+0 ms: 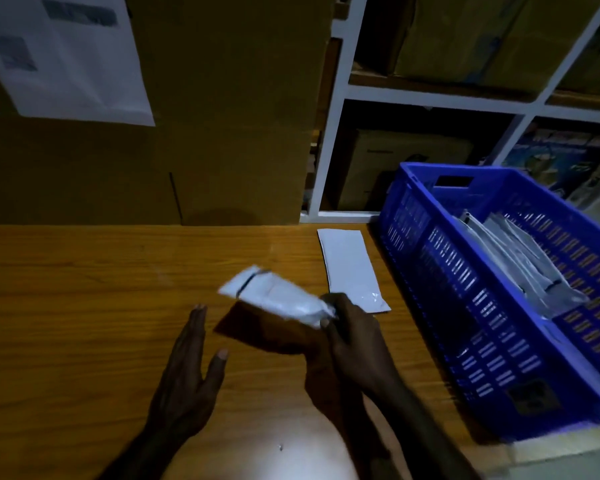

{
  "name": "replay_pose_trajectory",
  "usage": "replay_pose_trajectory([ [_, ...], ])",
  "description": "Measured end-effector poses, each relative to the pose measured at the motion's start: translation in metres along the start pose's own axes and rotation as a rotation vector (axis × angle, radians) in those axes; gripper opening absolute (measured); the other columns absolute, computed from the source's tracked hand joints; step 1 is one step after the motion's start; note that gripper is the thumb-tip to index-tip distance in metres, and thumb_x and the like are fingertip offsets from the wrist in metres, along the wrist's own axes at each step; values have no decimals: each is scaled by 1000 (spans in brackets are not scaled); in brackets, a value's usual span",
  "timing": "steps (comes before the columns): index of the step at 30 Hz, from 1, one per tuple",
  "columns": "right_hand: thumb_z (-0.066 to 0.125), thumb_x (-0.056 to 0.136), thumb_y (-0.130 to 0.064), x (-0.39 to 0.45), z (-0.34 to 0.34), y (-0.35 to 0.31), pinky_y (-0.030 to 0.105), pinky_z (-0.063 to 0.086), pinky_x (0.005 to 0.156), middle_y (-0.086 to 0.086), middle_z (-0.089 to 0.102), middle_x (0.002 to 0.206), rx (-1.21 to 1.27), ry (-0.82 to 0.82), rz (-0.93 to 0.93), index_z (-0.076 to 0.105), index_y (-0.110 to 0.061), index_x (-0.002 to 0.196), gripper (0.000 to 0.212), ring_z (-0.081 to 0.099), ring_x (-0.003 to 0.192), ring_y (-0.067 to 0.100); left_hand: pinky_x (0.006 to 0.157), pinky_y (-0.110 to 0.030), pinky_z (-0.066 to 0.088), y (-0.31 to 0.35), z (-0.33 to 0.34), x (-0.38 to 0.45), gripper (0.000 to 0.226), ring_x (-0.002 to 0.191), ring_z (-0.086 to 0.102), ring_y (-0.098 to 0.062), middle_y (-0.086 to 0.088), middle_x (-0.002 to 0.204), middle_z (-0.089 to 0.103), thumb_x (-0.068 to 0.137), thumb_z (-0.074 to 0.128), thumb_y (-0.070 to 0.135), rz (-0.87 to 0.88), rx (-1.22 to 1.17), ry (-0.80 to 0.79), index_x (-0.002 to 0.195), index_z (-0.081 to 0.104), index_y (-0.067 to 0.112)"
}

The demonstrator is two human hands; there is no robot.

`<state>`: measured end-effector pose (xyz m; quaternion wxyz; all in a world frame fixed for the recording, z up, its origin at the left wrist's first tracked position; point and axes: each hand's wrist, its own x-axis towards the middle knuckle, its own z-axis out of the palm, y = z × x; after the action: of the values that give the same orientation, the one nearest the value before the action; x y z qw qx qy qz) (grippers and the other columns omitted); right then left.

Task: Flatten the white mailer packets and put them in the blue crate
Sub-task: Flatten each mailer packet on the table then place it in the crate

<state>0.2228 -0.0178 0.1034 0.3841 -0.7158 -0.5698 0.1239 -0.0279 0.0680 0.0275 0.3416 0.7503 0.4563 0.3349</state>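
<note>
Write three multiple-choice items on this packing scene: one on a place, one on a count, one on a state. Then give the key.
1. Where does the blue crate stand?
A. right side of the wooden table
B. on the floor
C. on a shelf

2. How many white mailers lie flat on the table outside the crate?
A. none
B. one
C. four

3. What is the left hand doing?
A. gripping the crate
B. open, holding nothing
C. pinching a mailer

Key: 1 A, it sits on the tabletop at right. 2 B, only the flat mailer; the right hand holds the raised mailer. 3 B, fingers straight.
</note>
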Motion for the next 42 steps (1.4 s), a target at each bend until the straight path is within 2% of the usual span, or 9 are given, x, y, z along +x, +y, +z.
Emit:
replay_pose_trajectory([
  [2, 60, 88, -12, -23, -1, 7, 10, 42, 75, -13, 66, 102, -4, -136, -10, 62, -28, 112, 29, 57, 92, -2, 108, -56, 39, 1, -1, -7, 73, 147, 23, -13, 30, 158, 9, 88, 41, 66, 25, -89, 18, 151, 8, 51],
  [4, 60, 83, -11, -41, 0, 15, 10, 40, 78, -8, 66, 107, -71, -237, 1, 63, -30, 114, 37, 56, 96, 1, 112, -50, 35, 6, -1, -17, 71, 147, 22, -12, 21, 160, 14, 92, 42, 62, 116, -59, -19, 154, 14, 42],
  [8, 56, 69, -7, -60, 8, 17, 28, 41, 98, 4, 67, 110, -239, -261, -95, 66, -17, 112, 45, 59, 107, 24, 118, -22, 16, 8, 7, -33, 69, 148, 14, -7, 16, 162, 14, 96, 39, 58, 253, 167, -122, 154, 21, 26],
  [11, 52, 80, -18, -65, 29, 9, 38, 26, 115, 9, 68, 119, -394, -178, -219, 66, -13, 115, 39, 60, 114, 27, 117, -15, 5, 1, 13, -34, 69, 148, 4, -1, 18, 161, 6, 96, 30, 62, 219, 274, -175, 155, 13, 31],
  [14, 42, 91, -23, -71, 64, -2, 47, 23, 114, 14, 64, 128, -432, -127, -257, 63, -5, 124, 42, 57, 123, 29, 120, -24, 7, -7, 18, -30, 65, 149, 4, -4, 8, 162, 10, 100, 24, 56, 266, 327, -179, 155, 16, 22],
  [18, 59, 78, -11, -73, 107, -9, 53, 25, 115, 23, 50, 143, -492, -107, -245, 50, 7, 137, 62, 44, 137, 35, 120, -30, 6, -12, 22, -25, 58, 149, 4, -7, -2, 161, 16, 104, 23, 43, 331, 414, -182, 154, 19, 14],
  [24, 49, 89, -6, -74, 127, -14, 52, 26, 118, 23, 33, 155, -495, -35, -187, 39, 6, 145, 58, 26, 148, 33, 117, -38, 11, -22, 22, -22, 56, 150, 6, -13, -7, 160, 21, 104, 19, 36, 370, 512, -234, 153, 21, 10],
  [36, 59, 75, -6, -68, 132, -12, 47, 30, 115, 26, 42, 148, -486, 68, -73, 44, 11, 140, 69, 38, 141, 37, 118, -33, 8, -11, 31, 7, 54, 148, 12, -17, -7, 158, 23, 101, 25, 24, 473, 386, -282, 151, 26, 5],
  [42, 41, 89, -9, -68, 137, -9, 50, 35, 112, 25, 41, 149, -488, 79, -87, 47, 11, 138, 53, 35, 143, 36, 116, -40, 17, -20, 32, 7, 55, 148, 19, -25, -11, 158, 25, 98, 32, 21, 554, 527, -321, 150, 32, 3],
])
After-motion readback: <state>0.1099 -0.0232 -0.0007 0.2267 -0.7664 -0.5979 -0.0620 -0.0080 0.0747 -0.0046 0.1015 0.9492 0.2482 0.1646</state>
